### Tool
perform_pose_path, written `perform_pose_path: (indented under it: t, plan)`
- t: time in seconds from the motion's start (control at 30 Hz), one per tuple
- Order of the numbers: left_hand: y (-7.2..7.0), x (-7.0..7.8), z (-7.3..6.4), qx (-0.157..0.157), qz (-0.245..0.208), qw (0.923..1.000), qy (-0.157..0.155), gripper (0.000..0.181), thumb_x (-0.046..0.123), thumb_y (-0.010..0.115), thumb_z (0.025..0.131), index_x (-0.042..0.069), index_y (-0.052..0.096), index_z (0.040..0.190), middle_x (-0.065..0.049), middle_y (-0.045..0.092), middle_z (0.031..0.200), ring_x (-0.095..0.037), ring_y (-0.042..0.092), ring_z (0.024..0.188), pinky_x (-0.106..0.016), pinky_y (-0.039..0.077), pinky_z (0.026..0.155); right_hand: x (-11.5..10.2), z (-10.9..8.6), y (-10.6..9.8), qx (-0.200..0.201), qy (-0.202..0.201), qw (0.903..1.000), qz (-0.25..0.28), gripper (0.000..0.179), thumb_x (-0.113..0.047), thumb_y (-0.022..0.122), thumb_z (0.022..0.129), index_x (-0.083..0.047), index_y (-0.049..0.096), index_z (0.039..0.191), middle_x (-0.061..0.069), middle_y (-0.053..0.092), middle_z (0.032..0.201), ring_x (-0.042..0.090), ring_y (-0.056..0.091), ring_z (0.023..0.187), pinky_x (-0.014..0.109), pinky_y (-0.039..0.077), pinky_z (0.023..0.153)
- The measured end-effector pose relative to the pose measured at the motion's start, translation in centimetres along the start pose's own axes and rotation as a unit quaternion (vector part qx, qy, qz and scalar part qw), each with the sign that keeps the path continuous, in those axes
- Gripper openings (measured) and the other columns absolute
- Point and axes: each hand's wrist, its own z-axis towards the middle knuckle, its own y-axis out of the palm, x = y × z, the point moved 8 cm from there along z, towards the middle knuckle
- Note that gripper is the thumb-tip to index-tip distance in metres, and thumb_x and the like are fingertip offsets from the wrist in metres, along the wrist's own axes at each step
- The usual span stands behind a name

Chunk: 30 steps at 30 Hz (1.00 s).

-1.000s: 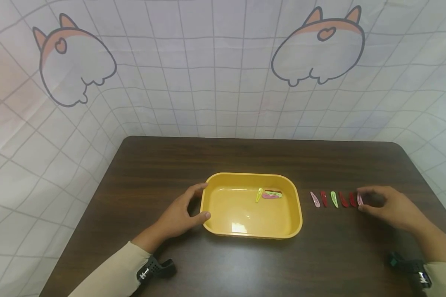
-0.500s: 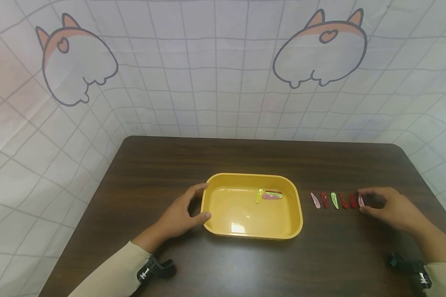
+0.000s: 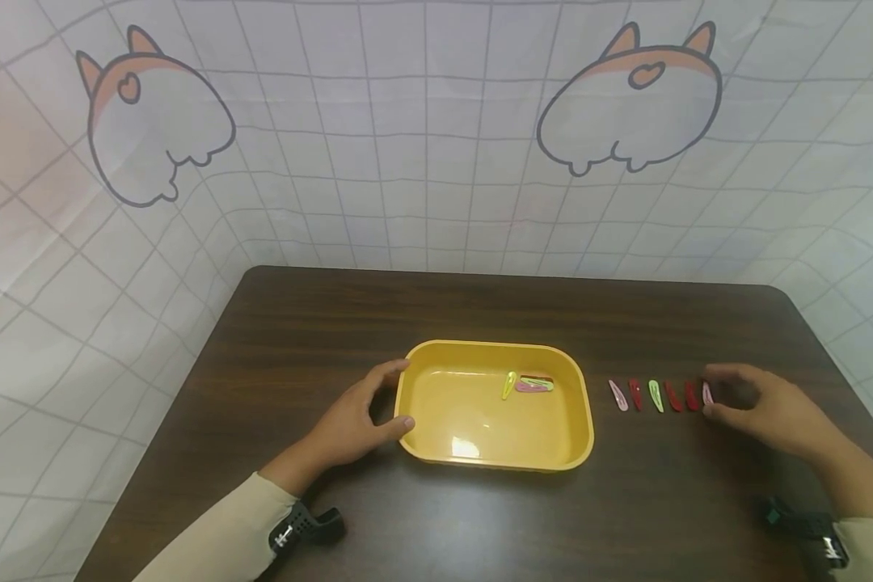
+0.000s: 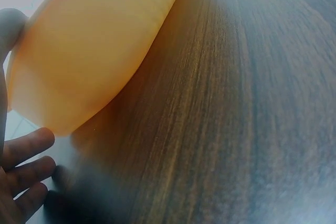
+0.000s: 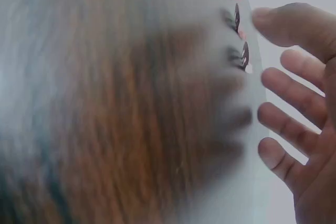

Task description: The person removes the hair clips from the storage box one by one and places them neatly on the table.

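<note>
In the head view, a yellow tray (image 3: 495,462) stands mid-table, holding a yellow snap hair clip (image 3: 508,385) and a small group of clips, with pink (image 3: 531,388) and green ones showing. My left hand (image 3: 356,420) is at its left end, thumb and index finger at the rim, other fingers extended in the left wrist view. Right of the tray lies a row of several hair clips: pink, red, green (image 3: 655,396), two more reds, and a pink clip (image 3: 708,394) at the right end. My right hand (image 3: 767,404) is beside that end clip, thumb and fingers spread apart.
The dark wooden table (image 3: 320,323) has rounded back corners. Behind it and at the sides hangs a white grid-patterned cloth (image 3: 407,121) with cartoon animal prints. Black camera straps (image 3: 305,525) sit on both wrists. In the right wrist view, a few clips (image 5: 245,56) show near the thumb.
The head view has shifted slightly. Both hands, the tray and the clips keep the same positions relative to each other.
</note>
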Motion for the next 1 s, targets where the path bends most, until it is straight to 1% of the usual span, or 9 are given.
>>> perform_pose_path:
  t: [0.1,0.2,0.3,0.4,0.47,0.57,0.63,0.7,1.0]
  plan:
    - [0.1,0.0,0.0,-0.002,-0.001,1.0,-0.001,0.079,0.046,0.078,0.087,0.036,0.037,0.154,0.005,0.06,0.132,-0.021,0.048,0.136,-0.059,0.033,0.113,-1.0,-0.2,-0.7,0.019,0.008,0.9998,0.003,0.067,-0.047,0.077,0.091,-0.007,0.056,0.14,0.031,0.055,0.138,0.057,0.049,0.122,0.07,0.04,0.086]
    - [0.1,0.0,0.0,-0.001,-0.001,1.0,-0.004,0.079,0.045,0.078,0.087,0.035,0.038,0.154,0.005,0.06,0.133,-0.022,0.047,0.136,-0.059,0.033,0.113,-3.2,-0.2,-1.3,0.034,-0.006,0.9994,-0.003,0.064,-0.046,0.076,0.092,-0.009,0.057,0.141,0.026,0.059,0.134,0.041,0.061,0.097,0.054,0.048,0.071]
    - [0.0,0.0,-0.1,0.001,-0.001,1.0,-0.007,0.079,0.045,0.078,0.087,0.035,0.038,0.154,0.005,0.06,0.134,-0.022,0.047,0.137,-0.059,0.033,0.113,-6.1,0.0,-1.8,0.042,-0.039,0.9984,-0.005,0.06,-0.041,0.077,0.092,-0.01,0.058,0.14,0.018,0.064,0.117,0.019,0.055,0.069,0.035,0.043,0.059]
    - [-0.1,0.0,-0.1,0.003,0.001,1.0,-0.008,0.079,0.045,0.078,0.087,0.035,0.038,0.154,0.005,0.06,0.135,-0.023,0.047,0.137,-0.06,0.033,0.112,-9.1,0.4,-1.8,0.042,-0.074,0.9963,-0.006,0.056,-0.037,0.077,0.093,-0.009,0.06,0.139,0.012,0.063,0.11,0.014,0.049,0.061,0.031,0.041,0.055]
    - [-0.1,0.0,-0.1,0.003,0.002,1.0,-0.008,0.079,0.045,0.078,0.087,0.036,0.037,0.154,0.005,0.059,0.135,-0.023,0.046,0.138,-0.06,0.033,0.113,-10.8,0.6,-1.8,0.038,-0.09,0.9952,-0.006,0.055,-0.035,0.077,0.093,-0.009,0.061,0.138,0.013,0.063,0.113,0.018,0.055,0.07,0.033,0.045,0.058]
    - [-0.1,-0.1,-0.1,0.002,0.001,1.0,-0.009,0.079,0.045,0.078,0.087,0.036,0.037,0.154,0.005,0.059,0.137,-0.023,0.046,0.138,-0.059,0.032,0.113,-12.8,0.8,-1.4,0.025,-0.106,0.9941,-0.003,0.054,-0.036,0.077,0.093,-0.01,0.061,0.138,0.017,0.06,0.13,0.03,0.06,0.094,0.048,0.053,0.071]
    - [-0.1,0.0,-0.1,0.001,0.001,1.0,-0.009,0.079,0.045,0.078,0.087,0.036,0.037,0.154,0.005,0.059,0.137,-0.023,0.046,0.138,-0.059,0.033,0.113,-13.8,1.0,-1.2,0.011,-0.109,0.9939,0.007,0.054,-0.038,0.077,0.093,-0.012,0.061,0.138,0.017,0.058,0.136,0.037,0.058,0.111,0.059,0.052,0.082]
    - [-0.1,0.0,0.0,0.0,0.002,1.0,-0.009,0.079,0.045,0.078,0.087,0.035,0.037,0.154,0.004,0.059,0.137,-0.023,0.046,0.138,-0.059,0.033,0.113,-14.6,1.1,-1.0,0.004,-0.112,0.9936,0.015,0.054,-0.039,0.077,0.092,-0.014,0.062,0.137,0.015,0.058,0.137,0.039,0.056,0.119,0.062,0.051,0.087]
    - [-0.1,0.2,0.0,-0.001,0.011,0.9999,-0.01,0.08,0.046,0.078,0.087,0.032,0.038,0.154,0.003,0.059,0.138,-0.025,0.045,0.139,-0.06,0.032,0.113,-18.1,1.3,-0.1,-0.013,-0.152,0.988,0.025,0.049,-0.039,0.077,0.093,-0.017,0.064,0.135,0.005,0.062,0.129,0.031,0.054,0.12,0.055,0.051,0.087]
